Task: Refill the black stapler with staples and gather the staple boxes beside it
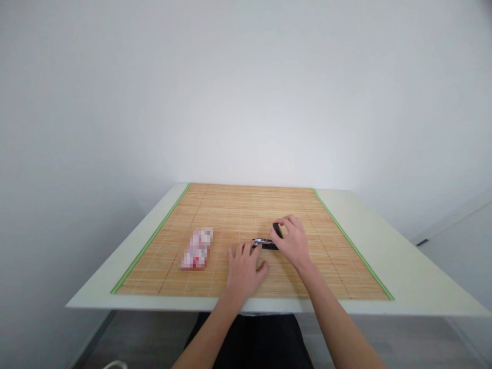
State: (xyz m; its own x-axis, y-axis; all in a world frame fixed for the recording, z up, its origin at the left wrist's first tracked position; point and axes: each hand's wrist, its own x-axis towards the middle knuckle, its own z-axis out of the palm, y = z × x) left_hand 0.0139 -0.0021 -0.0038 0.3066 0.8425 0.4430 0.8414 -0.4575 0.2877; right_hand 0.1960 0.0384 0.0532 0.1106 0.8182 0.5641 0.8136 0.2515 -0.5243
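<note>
A small black and silver object (265, 243), perhaps a stapler, lies on the bamboo mat (238, 210) near the table's middle. My right hand (292, 242) curls over its right end, fingers closed around a dark rounded part. Flat on the mat lies my left hand (244, 266), fingers spread, fingertips touching the object's left end. A small pink and white item (197, 249), blurred out, rests on the mat to the left of both hands.
The mat has green edging and covers most of a white table (400, 256). A plain white wall stands close behind the table. Dark clothing shows below the table's front edge.
</note>
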